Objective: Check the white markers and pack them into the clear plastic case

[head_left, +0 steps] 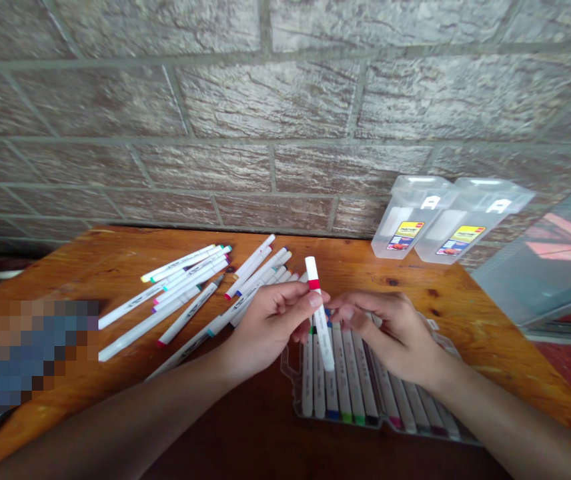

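My left hand (268, 327) pinches a white marker with a red band (319, 313) between thumb and fingers, upright above a transparent plastic tray (289, 380). My right hand (390, 330) hovers over the tray, its fingertips right beside the marker and its fingers curled around nothing visible. A row of white markers with coloured ends (350, 380) lies side by side in the tray, partly hidden under both hands. Several loose white markers (190, 287) lie scattered on the wooden table (490, 347) to the left of my left hand.
Two transparent plastic marker cases (438, 220) stand at the table's back right against a grey brick wall (265, 113). A pixelated patch (20, 353) covers the left side. A glass pane (540, 267) stands beyond the table's right edge.
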Motion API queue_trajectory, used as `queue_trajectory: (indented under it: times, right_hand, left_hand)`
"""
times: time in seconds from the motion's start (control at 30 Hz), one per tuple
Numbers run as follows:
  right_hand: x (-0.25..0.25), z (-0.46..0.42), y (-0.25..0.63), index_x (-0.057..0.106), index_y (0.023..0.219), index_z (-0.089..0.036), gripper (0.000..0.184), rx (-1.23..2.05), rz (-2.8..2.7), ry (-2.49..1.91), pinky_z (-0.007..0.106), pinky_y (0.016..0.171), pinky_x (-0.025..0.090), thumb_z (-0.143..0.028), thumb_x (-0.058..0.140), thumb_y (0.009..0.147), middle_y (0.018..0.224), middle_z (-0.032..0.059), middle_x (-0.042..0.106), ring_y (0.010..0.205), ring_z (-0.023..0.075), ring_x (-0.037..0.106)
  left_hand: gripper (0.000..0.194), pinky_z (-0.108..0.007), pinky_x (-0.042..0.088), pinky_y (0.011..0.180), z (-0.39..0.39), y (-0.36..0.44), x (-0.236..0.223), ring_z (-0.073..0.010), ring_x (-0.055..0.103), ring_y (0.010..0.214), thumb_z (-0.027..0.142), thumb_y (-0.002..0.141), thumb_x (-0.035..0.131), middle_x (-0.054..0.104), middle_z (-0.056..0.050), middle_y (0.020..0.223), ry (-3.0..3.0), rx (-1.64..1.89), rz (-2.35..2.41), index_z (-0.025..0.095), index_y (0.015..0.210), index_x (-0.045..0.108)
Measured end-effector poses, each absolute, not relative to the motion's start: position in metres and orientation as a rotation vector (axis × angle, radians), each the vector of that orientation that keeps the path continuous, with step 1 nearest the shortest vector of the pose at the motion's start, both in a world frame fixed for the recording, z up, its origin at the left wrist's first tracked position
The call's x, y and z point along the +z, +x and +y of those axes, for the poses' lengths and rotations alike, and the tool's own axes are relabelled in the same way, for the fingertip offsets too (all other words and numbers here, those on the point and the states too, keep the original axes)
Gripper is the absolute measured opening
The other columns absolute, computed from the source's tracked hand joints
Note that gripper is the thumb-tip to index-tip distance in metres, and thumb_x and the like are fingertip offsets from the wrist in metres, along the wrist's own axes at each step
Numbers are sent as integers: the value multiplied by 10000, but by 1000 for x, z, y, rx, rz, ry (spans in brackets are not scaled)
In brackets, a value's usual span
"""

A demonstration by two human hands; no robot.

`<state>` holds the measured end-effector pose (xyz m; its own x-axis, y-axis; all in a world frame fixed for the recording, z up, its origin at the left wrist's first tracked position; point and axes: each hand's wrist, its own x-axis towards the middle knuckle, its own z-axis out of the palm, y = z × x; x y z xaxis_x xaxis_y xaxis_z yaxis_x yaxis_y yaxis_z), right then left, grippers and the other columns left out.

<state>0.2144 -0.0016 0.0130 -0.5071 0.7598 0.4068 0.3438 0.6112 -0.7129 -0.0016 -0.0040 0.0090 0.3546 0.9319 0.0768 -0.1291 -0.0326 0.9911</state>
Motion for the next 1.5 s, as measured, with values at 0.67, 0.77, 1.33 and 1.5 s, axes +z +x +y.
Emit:
queue_trajectory:
  times: [0.67,0.77,1.33,1.5]
  right_hand:
    - [12,2,206,557,1485,-226,554,1425,-1589,-759,210,529,520,-331,737,971,761,-29,696,600,103,621]
    - [10,4,206,622,1417,-228,497,1467,-1551,-736,203,515,510,-321,764,950,771,-21,716,593,100,621]
    - [10,1,207,620,1467,-247,458,1255,-1673,-732,205,534,550,-200,644,1012,746,-30,707,563,89,619]
    - [8,-5,213,640,1453,-248,502,683,-2053,-745,219,560,540,-77,593,983,959,28,785,630,105,673]
  left_hand:
    - [359,-191,431,487,-9,-3,12,-93,522,538,488,962,664,645,7,684,1377,752,722,149,945,782]
    - [352,-188,434,490,-10,-2,13,-93,516,536,477,958,674,607,18,641,1378,743,719,145,932,788]
    - [359,-174,456,519,-10,-3,13,-81,524,580,465,961,673,639,-2,737,1363,723,735,123,908,767]
    - [410,-178,419,510,-9,-5,10,-87,531,552,514,941,691,602,16,630,1363,757,777,120,828,723]
